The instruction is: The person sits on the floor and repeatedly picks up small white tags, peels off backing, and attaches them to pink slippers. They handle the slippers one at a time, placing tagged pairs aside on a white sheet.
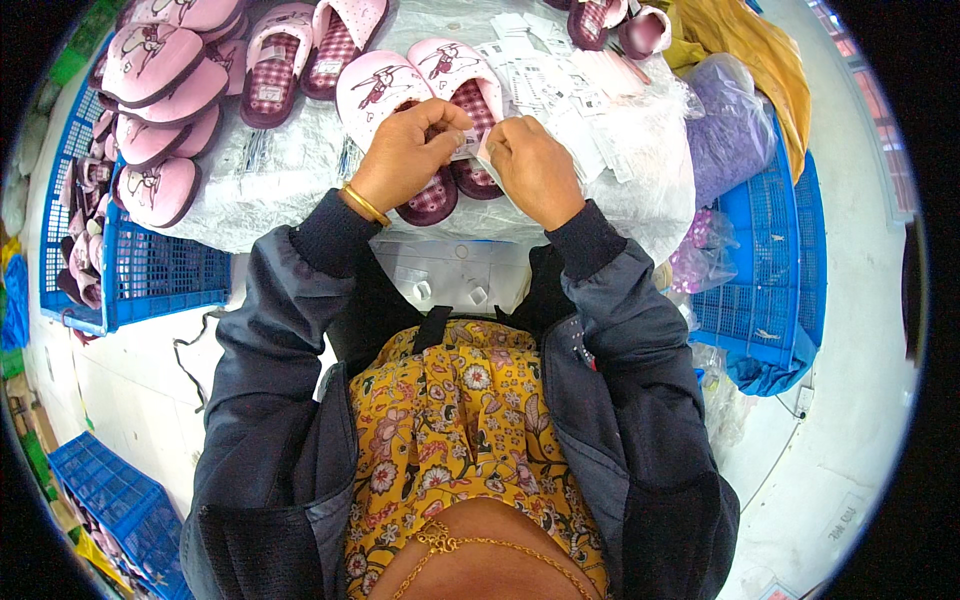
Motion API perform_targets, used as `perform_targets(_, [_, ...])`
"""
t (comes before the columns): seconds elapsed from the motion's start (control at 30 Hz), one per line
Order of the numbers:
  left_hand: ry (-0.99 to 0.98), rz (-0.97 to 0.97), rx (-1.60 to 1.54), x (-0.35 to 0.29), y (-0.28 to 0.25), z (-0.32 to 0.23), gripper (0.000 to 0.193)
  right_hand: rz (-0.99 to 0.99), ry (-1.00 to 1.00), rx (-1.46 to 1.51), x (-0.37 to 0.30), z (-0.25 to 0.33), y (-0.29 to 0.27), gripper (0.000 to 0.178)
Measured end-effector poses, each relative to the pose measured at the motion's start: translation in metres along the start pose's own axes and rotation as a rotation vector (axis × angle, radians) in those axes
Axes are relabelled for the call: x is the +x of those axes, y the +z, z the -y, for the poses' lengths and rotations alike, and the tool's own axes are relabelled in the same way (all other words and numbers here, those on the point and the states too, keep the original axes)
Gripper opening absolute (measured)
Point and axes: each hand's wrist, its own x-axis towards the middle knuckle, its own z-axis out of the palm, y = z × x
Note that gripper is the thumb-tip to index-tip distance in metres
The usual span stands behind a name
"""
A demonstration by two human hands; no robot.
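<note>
A pair of pink slippers with dark red checked insoles lies on the plastic-wrapped table in front of me. Both the left slipper (372, 88) and the right slipper (455, 64) have a printed animal figure on the upper. Over their openings, my left hand (415, 150) is closed in a pinch, a gold bangle at its wrist. Close beside it, my right hand (536, 172) is pinched too, its fingertips on a small whitish slip (484, 150). Something clear and small shows by the left fingertips, but its kind is hard to make out. My hands partly hide the slippers.
Stacked pink slippers (150, 75) and another pair (272, 70) lie at the left. Printed paper slips (545, 85) are scattered right of my hands. Blue crates (165, 265) flank the plastic-covered table (270, 195), with a purple bag (730, 130) and yellow cloth (760, 50) at right.
</note>
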Motion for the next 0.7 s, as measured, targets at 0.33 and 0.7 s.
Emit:
perform_targets(0.33, [-0.014,-0.029,-0.145,0.005,0.008,0.003,0.012,-0.136,-0.021,0.228,-0.008,0.001,0.008,0.014])
perform_targets(0.7, [-0.028,0.001,-0.172,0.003,0.011,0.006,0.010,-0.184,0.065,0.425,-0.013,0.009,0.011,0.008])
